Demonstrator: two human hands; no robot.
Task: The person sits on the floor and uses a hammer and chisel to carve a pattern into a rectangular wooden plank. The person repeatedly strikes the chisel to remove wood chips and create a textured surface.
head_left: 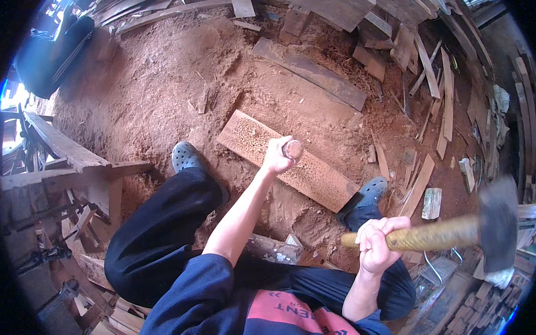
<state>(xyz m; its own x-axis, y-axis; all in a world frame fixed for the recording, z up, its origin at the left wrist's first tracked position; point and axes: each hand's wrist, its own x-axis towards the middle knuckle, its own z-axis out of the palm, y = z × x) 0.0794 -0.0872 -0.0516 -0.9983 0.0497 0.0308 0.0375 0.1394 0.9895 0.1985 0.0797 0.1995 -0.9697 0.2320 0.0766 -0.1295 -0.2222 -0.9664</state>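
My left hand (276, 157) is closed round an upright tool with a round, pale wooden end (293, 149); its lower part is hidden behind the fist. Below that hand lies a reddish-brown board (323, 184), slanted across the ground and covered with many small pits. To the right, my right hand (379, 241) grips a hammer (440, 232) by its yellowish handle. The hammer's large dark head is raised at the far right, blurred by motion and apart from the tool in my left hand.
My clog-shod feet stand near the board, the right clog (373, 192) at its right end. Another dusty plank (312, 71) lies farther off. Wood scraps (418, 184) litter the right side. A wooden frame (74, 152) stands at left; another person's dark-clothed leg (53, 62) shows far left.
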